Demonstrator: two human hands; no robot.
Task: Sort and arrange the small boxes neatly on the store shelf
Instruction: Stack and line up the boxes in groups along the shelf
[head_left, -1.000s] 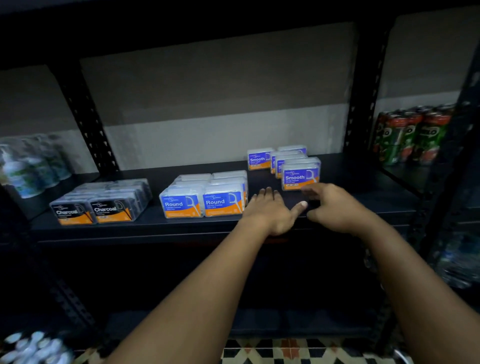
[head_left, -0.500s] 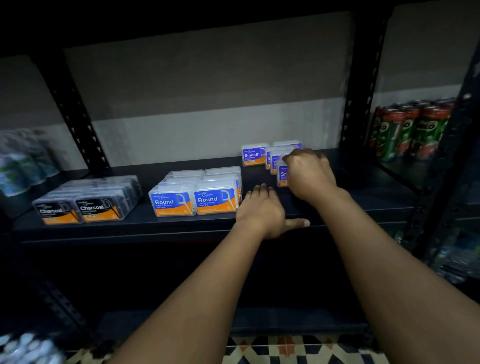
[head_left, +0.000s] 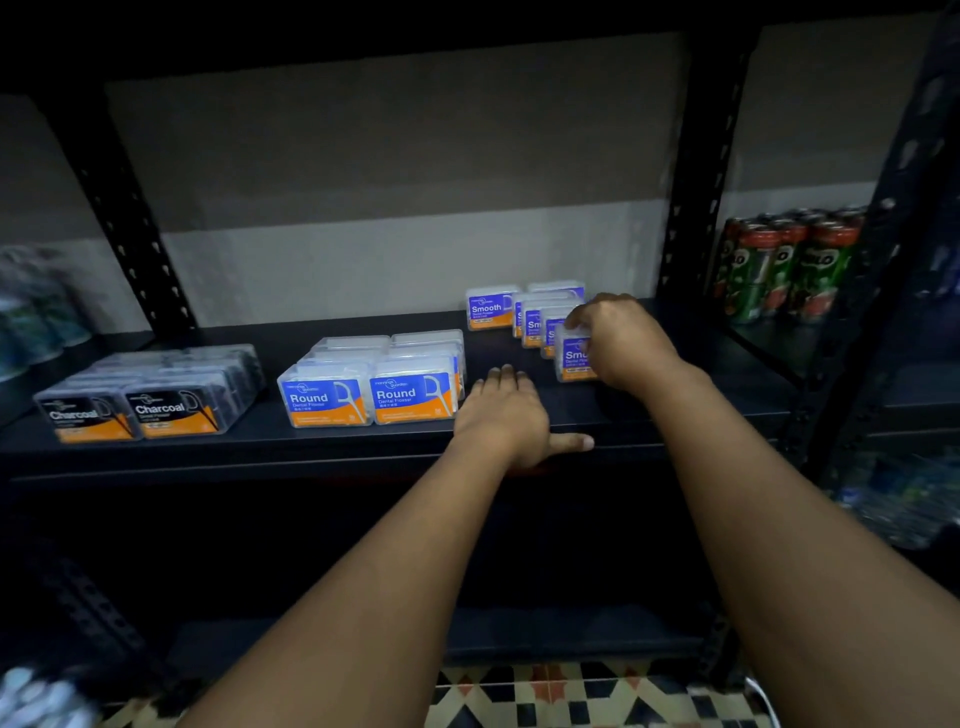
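Three groups of small clear floss boxes stand on the dark shelf (head_left: 675, 400). Black "Charcoal" boxes (head_left: 130, 410) are at the left, blue "Round" boxes (head_left: 371, 392) in the middle, purple "Smooth" boxes (head_left: 535, 319) at the right rear. My right hand (head_left: 621, 340) grips the front Smooth box (head_left: 570, 353) from its right side, fingers over its top. One Smooth box (head_left: 488, 306) stands apart to the left of that row. My left hand (head_left: 511, 413) lies flat on the shelf's front edge, just right of the Round boxes, thumb stretched out.
Green and red drink cans (head_left: 784, 262) fill the neighbouring shelf bay at the right, behind a black perforated upright (head_left: 691, 208). Blurred bottles (head_left: 31, 312) stand at the far left. Patterned floor tiles (head_left: 571, 696) show below.
My right hand went from the shelf front up to the Smooth row and closed on the front box, which now sits further forward. My left hand stayed on the shelf edge.
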